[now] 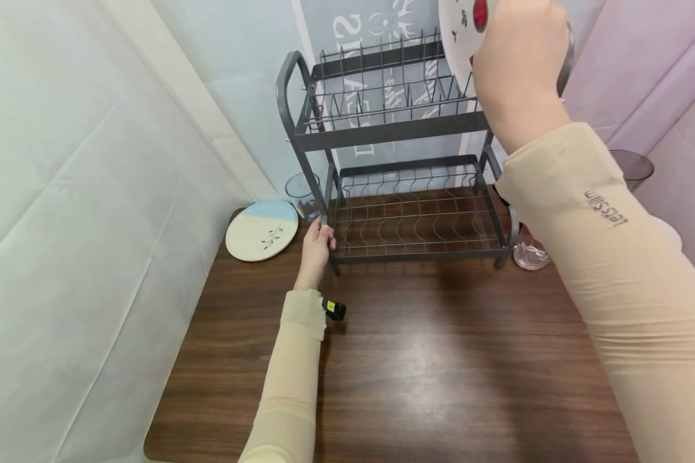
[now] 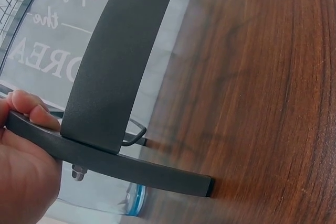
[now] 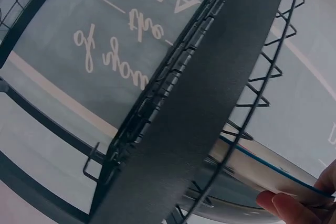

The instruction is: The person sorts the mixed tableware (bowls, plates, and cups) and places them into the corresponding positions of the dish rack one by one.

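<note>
The rack (image 1: 390, 132) was dark grey, the upper plate (image 1: 459, 45) white with red and dark motifs, the lower plate (image 1: 262, 230) cream and pale blue, dark-sprigged.

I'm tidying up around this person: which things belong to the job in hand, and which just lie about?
In the job:
- held plate
- right hand, holding it
- rack
- left hand, gripping it

Seemingly lying about:
- table plate
- left glass
- right glassware

My left hand (image 1: 315, 247) grips the rack (image 1: 390, 132) at its near left leg; my right hand (image 1: 521, 64) holds a patterned plate (image 1: 457, 42) at the upper right. A second plate (image 1: 255, 235) lies far left, beside a glass (image 1: 301, 191).
</note>
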Motion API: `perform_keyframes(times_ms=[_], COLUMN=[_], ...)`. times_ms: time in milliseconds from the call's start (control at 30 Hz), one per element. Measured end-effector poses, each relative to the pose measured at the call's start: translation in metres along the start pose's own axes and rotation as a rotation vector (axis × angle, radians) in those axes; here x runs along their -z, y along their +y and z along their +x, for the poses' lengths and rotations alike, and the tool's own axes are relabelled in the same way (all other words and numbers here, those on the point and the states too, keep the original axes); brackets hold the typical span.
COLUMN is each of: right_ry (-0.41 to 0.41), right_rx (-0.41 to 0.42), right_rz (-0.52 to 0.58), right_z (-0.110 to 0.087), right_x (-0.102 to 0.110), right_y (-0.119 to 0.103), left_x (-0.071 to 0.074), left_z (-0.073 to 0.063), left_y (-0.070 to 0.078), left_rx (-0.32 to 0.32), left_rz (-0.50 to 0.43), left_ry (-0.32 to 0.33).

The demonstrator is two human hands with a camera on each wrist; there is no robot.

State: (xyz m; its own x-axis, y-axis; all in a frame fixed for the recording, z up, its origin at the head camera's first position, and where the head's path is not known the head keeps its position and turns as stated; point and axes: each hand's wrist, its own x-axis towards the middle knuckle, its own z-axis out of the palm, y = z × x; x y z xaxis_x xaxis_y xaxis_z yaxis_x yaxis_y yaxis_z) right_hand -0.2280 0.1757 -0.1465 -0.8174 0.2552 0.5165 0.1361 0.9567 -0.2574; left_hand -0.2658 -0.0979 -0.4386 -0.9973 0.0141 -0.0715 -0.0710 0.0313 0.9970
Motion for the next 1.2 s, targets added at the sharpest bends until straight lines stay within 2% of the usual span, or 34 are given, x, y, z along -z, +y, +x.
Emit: perform_keyframes(times_ms=[100,133,233,333,433,567,800,867,1000,1133,1200], right_ry=[-0.057,-0.056,-0.046,-0.004,0.022,0.029,-0.074,-0.062,0.002,-0.017,-0.044], right_rx=[0.001,0.007,0.006,0.003,0.012,0.032,0.041,0.039,0.034,0.039,0.04], right_rz=[-0.131,-0.143,-0.143,-0.07,-0.025,-0.023,-0.132,-0.126,-0.039,-0.028,-0.046], right_z=[0.0,0.0,0.0,-0.001,0.0,0.002,0.011,0.013,0.015,0.016,0.018], right_x=[-0.006,-0.008,-0.013,-0.014,-0.014,-0.014,-0.017,-0.018,-0.019,-0.019,-0.019], right_y=[0.002,0.002,0.002,0.001,-0.001,0.0,-0.001,-0.002,-0.002,-0.003,-0.003], left_x=[0.0,0.0,0.0,0.0,0.0,0.0,-0.001,-0.001,-0.001,-0.001,-0.001], left_z=[0.001,0.0,-0.001,-0.005,-0.006,0.0,0.003,0.003,-0.002,-0.009,-0.009], left_y=[0.0,0.001,0.003,0.011,0.012,0.001,-0.004,-0.003,0.005,0.015,0.015], left_rx=[0.003,0.005,0.011,0.02,0.007,-0.014,-0.018,-0.011,0.008,0.007,0.007], left_rz=[0.0,-0.001,-0.012,-0.008,0.001,-0.006,0.008,0.002,-0.015,-0.005,-0.007], left_ry=[0.001,-0.001,-0.006,-0.004,0.002,0.013,0.03,0.022,0.0,-0.001,-0.002])
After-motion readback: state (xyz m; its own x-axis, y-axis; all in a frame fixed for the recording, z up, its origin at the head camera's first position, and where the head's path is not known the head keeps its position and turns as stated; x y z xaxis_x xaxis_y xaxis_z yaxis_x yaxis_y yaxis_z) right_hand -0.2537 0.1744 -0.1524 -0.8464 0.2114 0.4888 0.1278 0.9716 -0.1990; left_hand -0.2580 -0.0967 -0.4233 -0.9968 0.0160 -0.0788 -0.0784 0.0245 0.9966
